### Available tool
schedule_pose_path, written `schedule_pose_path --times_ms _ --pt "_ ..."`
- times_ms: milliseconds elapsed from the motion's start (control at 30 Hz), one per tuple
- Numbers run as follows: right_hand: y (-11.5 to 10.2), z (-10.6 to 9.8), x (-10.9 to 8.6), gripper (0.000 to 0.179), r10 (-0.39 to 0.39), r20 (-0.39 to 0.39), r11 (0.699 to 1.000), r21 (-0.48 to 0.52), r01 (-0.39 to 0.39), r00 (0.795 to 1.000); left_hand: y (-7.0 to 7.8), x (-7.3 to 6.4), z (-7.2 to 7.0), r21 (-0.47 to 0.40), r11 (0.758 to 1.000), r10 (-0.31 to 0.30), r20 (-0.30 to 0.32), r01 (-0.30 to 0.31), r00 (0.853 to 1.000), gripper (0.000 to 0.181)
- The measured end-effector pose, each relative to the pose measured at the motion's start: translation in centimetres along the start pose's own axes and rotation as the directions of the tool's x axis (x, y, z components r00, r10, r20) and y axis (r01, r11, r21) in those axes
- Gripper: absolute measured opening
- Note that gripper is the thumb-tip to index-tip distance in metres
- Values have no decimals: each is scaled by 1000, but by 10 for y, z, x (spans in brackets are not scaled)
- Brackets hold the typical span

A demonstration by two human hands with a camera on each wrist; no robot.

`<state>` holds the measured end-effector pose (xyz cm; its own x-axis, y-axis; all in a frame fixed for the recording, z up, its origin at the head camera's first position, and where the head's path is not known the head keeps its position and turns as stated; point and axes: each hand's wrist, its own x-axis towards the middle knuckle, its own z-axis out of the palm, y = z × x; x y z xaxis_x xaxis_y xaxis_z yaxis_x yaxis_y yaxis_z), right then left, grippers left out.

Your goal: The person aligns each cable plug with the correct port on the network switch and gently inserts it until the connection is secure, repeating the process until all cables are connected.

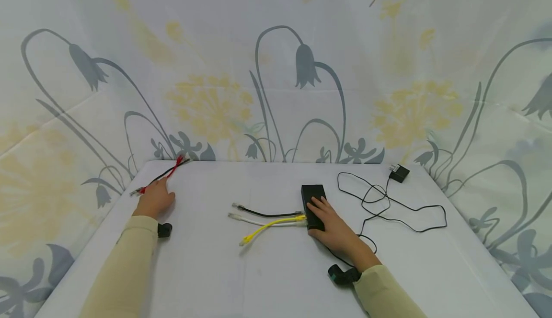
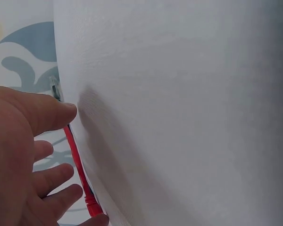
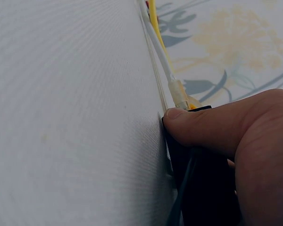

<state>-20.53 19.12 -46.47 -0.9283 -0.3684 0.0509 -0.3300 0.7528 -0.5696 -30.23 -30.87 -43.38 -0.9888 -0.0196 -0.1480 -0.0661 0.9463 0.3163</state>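
Note:
A black network switch [image 1: 311,192] lies on the table right of centre in the head view. My right hand [image 1: 335,228] rests on it, fingers spread over its top and thumb along its near end. In the right wrist view the thumb [image 3: 198,125] touches the dark casing beside a white cable's clear plug [image 3: 177,93]. Black [image 1: 267,213], white [image 1: 252,221] and yellow [image 1: 271,224] network cables run left from the switch. At the far left, my left hand [image 1: 154,199] is over red [image 1: 174,166] and black [image 1: 163,175] cables, its fingers loosely extended in the left wrist view.
A thin black power cord [image 1: 416,209] lies looped on the right of the table, ending in a black plug adapter [image 1: 399,173] near the back edge. A flower-patterned curtain [image 1: 276,93] hangs behind the white table [image 1: 202,270]. Black cameras sit at both wrists.

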Motion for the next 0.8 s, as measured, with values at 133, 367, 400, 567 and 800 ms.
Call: schedule_pose_path --times_ms 133,367,400,567,800 --pt "0 0 0 71 2 1 1000 -3 -2 1000 0 3 0 5 1000 -6 16 6 1000 68" --pt "0 0 0 70 4 1 1000 3 -4 1000 6 1 -2 16 1000 -11 18 11 1000 69" --pt "0 0 0 69 3 0 1000 4 -3 1000 7 1 -2 17 1000 -8 13 7 1000 69" --pt "0 0 1 70 8 -3 1000 2 -8 1000 6 3 0 16 1000 16 -34 -15 999 68" --pt "-2 -2 0 70 24 9 1000 5 -24 1000 2 9 3 -8 1000 11 -30 -11 1000 68"
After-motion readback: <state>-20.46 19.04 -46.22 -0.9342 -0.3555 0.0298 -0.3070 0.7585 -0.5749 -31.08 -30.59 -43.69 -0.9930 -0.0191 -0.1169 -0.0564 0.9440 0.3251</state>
